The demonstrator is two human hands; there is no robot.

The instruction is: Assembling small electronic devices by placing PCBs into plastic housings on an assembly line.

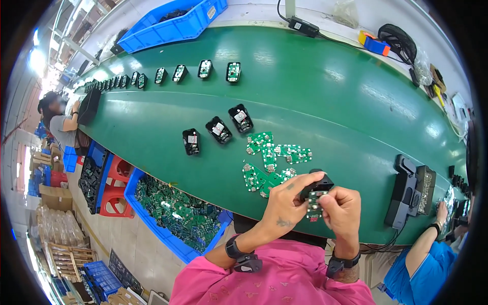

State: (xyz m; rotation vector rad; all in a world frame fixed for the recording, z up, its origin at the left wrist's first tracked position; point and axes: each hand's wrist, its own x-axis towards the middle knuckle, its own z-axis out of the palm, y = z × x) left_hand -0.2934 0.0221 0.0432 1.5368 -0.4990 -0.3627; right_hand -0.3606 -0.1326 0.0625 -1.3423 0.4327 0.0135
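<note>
Close in front of me, my left hand (284,202) is wrapped round a black plastic housing (320,179). My right hand (343,206) pinches a small green circuit board (314,202) at the housing's near edge; whether the board touches it I cannot tell. Loose green circuit boards (269,156) lie in a pile just beyond my hands. To the left of that pile stand three black housings with a white part inside, the nearest pile one being a black housing (240,118). Farther back runs a row of black housings with green boards in them, one a filled housing (233,72).
A blue bin of circuit boards (178,213) stands below the green table (315,101) at left. At the back is a blue crate (170,25). A black device (401,195) sits at right, near a co-worker's arm (424,244). Another person (61,119) works far left.
</note>
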